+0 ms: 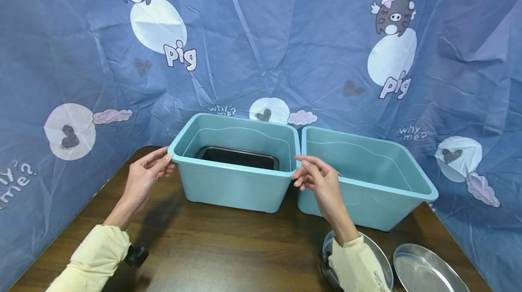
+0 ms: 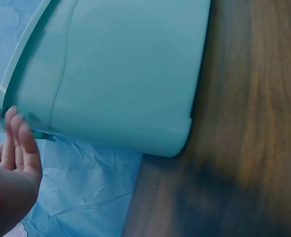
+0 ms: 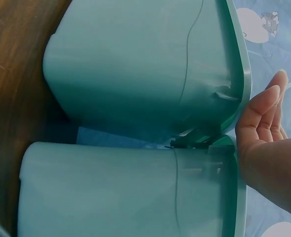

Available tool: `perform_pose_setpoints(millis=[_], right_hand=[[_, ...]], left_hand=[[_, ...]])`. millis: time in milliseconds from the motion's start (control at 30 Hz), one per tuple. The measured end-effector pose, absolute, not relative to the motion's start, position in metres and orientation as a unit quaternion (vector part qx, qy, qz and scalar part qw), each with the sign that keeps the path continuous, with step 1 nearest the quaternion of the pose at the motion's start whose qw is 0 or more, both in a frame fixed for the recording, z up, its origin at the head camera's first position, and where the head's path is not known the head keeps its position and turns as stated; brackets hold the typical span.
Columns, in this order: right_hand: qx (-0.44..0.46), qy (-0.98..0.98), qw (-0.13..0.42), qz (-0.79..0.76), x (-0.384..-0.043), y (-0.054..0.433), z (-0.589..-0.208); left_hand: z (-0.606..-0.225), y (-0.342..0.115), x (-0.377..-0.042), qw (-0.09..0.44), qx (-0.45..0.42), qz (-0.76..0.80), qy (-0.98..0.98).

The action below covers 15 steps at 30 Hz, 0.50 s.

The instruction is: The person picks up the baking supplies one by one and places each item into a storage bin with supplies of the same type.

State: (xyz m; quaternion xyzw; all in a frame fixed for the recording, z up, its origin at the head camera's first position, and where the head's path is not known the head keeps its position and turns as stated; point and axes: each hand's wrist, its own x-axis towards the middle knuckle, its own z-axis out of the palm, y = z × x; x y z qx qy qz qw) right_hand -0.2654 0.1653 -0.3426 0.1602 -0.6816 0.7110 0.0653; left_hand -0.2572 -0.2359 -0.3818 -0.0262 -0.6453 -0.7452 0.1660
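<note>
In the head view, a light teal plastic bin (image 1: 234,185) stands on the table with a black rectangular pan (image 1: 238,157) inside it. My left hand (image 1: 142,176) pinches that bin's front left corner at the rim, fingertips at its edge in the left wrist view. Beside the bin's front right corner is my right hand (image 1: 322,181), fingers loosely bent and overlapping the rim in the head view. The right wrist view shows these fingers (image 3: 264,106) just above the rim, with nothing between them. A second teal bin (image 1: 363,199) sits close on the right, slightly angled.
A round metal dish (image 1: 426,269) lies at the table's front right. Next to it, a clear round piece with a metal rim (image 1: 379,253) is partly hidden by my right sleeve (image 1: 355,265). Behind the bins hangs a blue printed cloth (image 1: 261,34). The table (image 1: 228,251) is dark wood.
</note>
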Motion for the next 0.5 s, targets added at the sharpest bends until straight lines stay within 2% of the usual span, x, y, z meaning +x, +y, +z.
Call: perform_pose_setpoints(millis=[167, 500], right_hand=[[0.151, -0.689, 0.068, 0.706, -0.264, 0.171, -0.346], [0.140, -0.689, 0.074, 0.707, -0.260, 0.183, -0.351]], left_hand=[[-0.395, -0.234, -0.250, 0.208, 0.020, -0.727, -0.654], [-0.430, -0.224, -0.240, 0.160, 0.046, -0.699, -0.695]])
